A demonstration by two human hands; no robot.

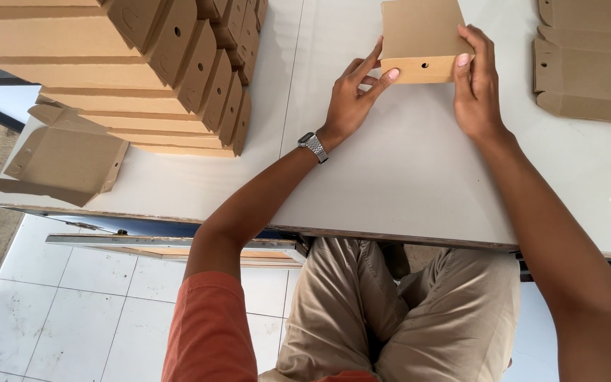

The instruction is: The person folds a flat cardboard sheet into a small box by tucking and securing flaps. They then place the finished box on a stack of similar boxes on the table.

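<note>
A brown cardboard box piece [419, 35] with a small round hole in its near flap lies on the white table [404, 177]. My left hand [353, 95], with a metal watch on the wrist, pinches the box's near left corner between thumb and fingers. My right hand [476, 85] grips the near right corner, fingers laid along the edge. Both hands press on the folded front flap.
A tall leaning row of folded cardboard boxes [143, 71] fills the table's left side. One half-open box [61, 163] sits at the left edge. Flat cardboard blanks [588, 64] lie stacked at the right. The table's near edge is above my knees.
</note>
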